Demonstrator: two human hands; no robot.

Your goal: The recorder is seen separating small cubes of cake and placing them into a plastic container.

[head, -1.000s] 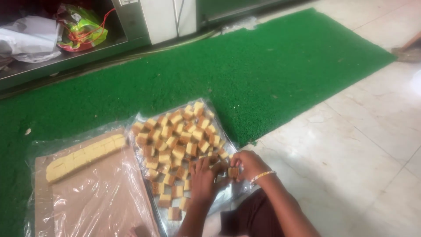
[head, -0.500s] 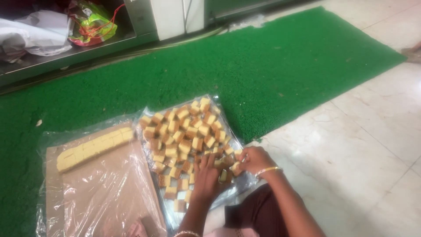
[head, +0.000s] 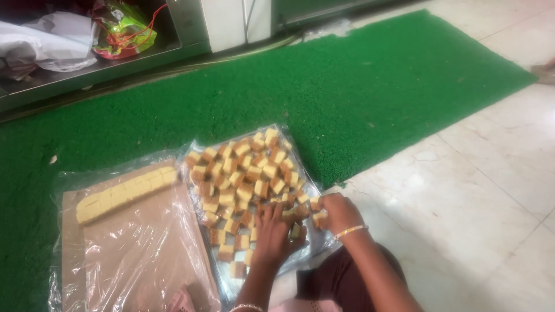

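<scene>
Several small yellow-brown sweet cubes (head: 243, 173) lie spread on a tray lined with clear plastic (head: 300, 173) on the floor. My left hand (head: 272, 234) rests flat with fingers spread on the cubes at the tray's near end. My right hand (head: 338, 212), a bangle on its wrist, pinches a cube (head: 318, 218) at the tray's near right corner. To the left, a brown board under clear plastic (head: 133, 248) carries one uncut row of pale yellow sweet (head: 124, 193) along its far edge.
A green mat (head: 347, 86) runs under the tray's far half. Pale marble floor (head: 462, 190) lies to the right. A low metal shelf (head: 92, 66) at the back holds white plastic bags (head: 46, 43) and a colourful packet (head: 121, 29).
The camera view shifted slightly. My left hand slid a little forward over the cubes, and my right hand stays at the tray's near right corner.
</scene>
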